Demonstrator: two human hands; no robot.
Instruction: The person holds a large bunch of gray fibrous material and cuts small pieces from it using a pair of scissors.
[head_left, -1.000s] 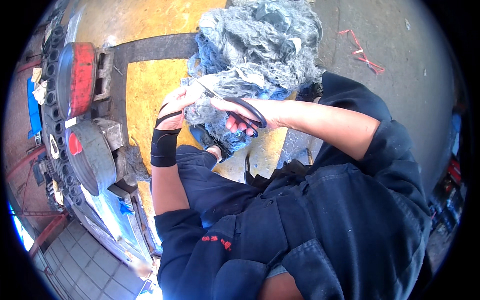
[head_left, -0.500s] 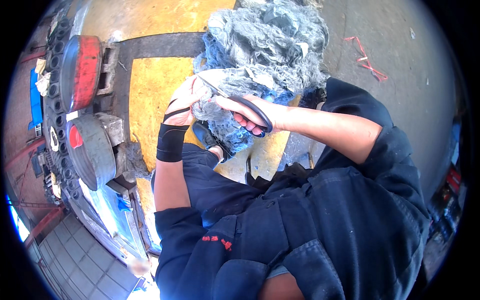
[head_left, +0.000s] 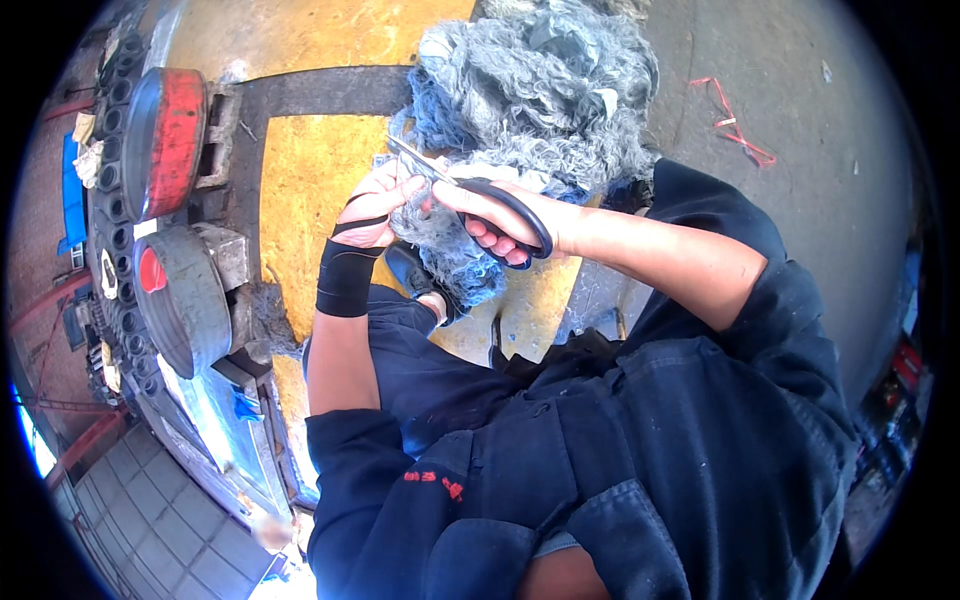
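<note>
My right hand (head_left: 500, 222) is closed round the black handles of a pair of scissors (head_left: 527, 218). Their metal blades point up and left, across the fingertips of my left hand (head_left: 372, 208). That hand wears a black wrist wrap (head_left: 347, 278) and pinches a piece of grey fluffy fibre (head_left: 420, 215), which hangs down between the two hands. Just beyond lies a big heap of tangled grey and blue fibre (head_left: 540, 90). Whether the blades are cutting into the fibre is hard to make out.
Yellow-painted floor plates (head_left: 320, 190) lie under the work. Left stand a red-sided drum (head_left: 172, 145) and a grey drum (head_left: 187, 300), beside concrete blocks (head_left: 222, 255). A red strap (head_left: 728, 120) lies on the grey floor at right. My shoe (head_left: 405, 268) is below the fibre.
The scissors' blades have come into fuller view above my left fingers. My left hand has shifted slightly, its thumb now on the fibre beside the blades. The heap has stayed put.
</note>
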